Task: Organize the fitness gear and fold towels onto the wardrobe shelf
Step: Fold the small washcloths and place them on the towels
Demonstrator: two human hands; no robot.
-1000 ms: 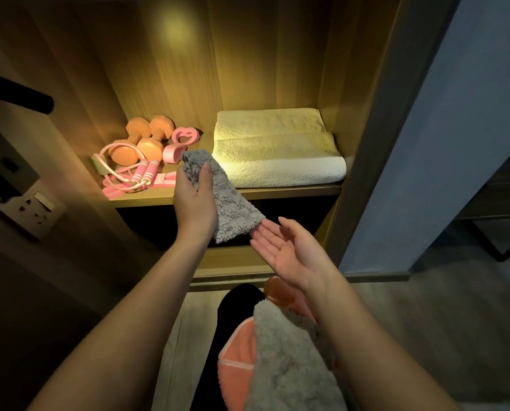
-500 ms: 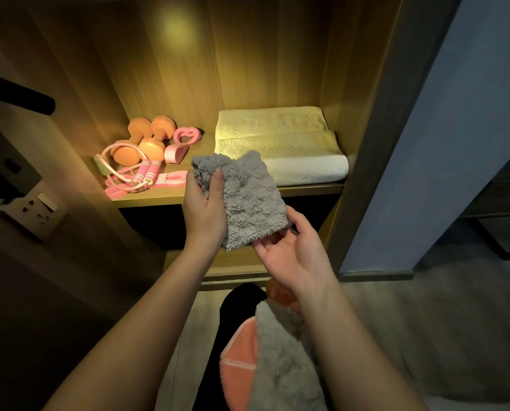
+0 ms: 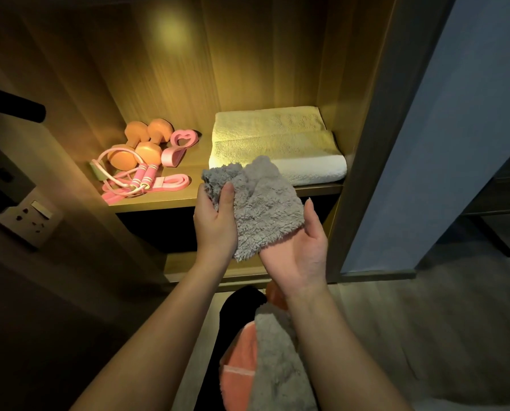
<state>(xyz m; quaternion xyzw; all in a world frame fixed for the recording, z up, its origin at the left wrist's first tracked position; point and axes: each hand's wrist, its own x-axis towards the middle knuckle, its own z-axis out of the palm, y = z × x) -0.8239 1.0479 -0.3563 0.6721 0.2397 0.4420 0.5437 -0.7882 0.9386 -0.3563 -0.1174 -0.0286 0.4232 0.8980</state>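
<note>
A small grey fluffy towel point(image 3: 262, 203), folded over, hangs in front of the wardrobe shelf point(image 3: 159, 201). My left hand point(image 3: 215, 223) pinches its upper left corner. My right hand point(image 3: 301, 250) cups it from below, palm up, thumb raised at its right edge. On the shelf lie a folded cream towel point(image 3: 277, 137) at the right and, at the left, two orange dumbbells point(image 3: 141, 140), a pink hand grip point(image 3: 178, 146), a pink skipping rope point(image 3: 135, 176) and a pink band point(image 3: 170, 182).
On my lap lie a grey fluffy towel point(image 3: 277, 360) and an orange towel point(image 3: 237, 375). A wall socket point(image 3: 25, 216) sits at the left. A dark rod point(image 3: 13, 106) juts in from the left. The wardrobe's side panel point(image 3: 363, 143) stands at the right, a blue wall point(image 3: 443, 129) beyond.
My right hand has come up under the grey towel, from open and apart to cupping it. The towel has spread wider and shifted right, toward the cream towel.
</note>
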